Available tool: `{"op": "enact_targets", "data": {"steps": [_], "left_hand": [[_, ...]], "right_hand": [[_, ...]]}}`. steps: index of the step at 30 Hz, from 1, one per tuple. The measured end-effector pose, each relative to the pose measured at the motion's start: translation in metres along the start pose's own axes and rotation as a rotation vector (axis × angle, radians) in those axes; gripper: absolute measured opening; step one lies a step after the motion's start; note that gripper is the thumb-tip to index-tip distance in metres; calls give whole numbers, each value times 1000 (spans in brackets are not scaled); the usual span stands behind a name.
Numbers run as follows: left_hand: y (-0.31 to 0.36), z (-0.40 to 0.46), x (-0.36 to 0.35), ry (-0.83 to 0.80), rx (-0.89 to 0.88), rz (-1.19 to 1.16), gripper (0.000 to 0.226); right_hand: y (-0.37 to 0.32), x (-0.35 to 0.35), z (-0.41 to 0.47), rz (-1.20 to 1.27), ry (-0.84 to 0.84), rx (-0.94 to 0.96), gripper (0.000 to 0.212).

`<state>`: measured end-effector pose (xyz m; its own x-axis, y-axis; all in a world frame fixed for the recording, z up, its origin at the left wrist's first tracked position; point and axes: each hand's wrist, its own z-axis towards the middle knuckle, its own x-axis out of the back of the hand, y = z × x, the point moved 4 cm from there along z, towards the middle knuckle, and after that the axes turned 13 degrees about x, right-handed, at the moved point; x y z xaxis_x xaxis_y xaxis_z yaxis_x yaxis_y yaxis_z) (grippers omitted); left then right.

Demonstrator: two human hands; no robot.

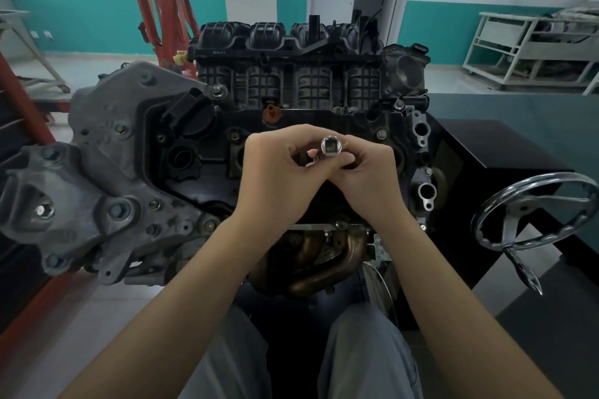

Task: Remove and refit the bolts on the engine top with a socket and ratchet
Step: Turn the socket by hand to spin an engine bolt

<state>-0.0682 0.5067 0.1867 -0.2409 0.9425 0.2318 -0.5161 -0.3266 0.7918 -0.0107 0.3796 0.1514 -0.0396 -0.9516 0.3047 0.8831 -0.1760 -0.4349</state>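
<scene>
Currently tool prep, by the look of it: both hands meet above the engine top [291,120], holding a chrome socket [331,146] with its square drive end facing the camera. Left hand [278,172] has fingers curled round something under the socket, hidden, maybe an extension or bolt. Right hand [369,168] pinches the socket between thumb and fingertips. No ratchet in view. Cover bolts [381,134] sit seated. Next move likely needs the socket mated to a drive, then lowered squarely onto a bolt head.
</scene>
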Motion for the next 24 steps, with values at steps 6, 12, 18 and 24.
{"op": "enact_targets", "data": {"steps": [6, 12, 18, 24], "left_hand": [[1, -1, -2, -197, 15, -162, 32], [3, -2, 2, 68, -72, 99, 20], [1, -2, -3, -143, 2, -122, 32], [0, -1, 0, 37, 5, 9, 19]], "right_hand": [[0, 0, -2, 16, -37, -21, 25], [-1, 0, -1, 12, 16, -22, 17], [-3, -1, -1, 43, -32, -40, 27], [-3, -1, 0, 26, 1, -37, 17]]}}
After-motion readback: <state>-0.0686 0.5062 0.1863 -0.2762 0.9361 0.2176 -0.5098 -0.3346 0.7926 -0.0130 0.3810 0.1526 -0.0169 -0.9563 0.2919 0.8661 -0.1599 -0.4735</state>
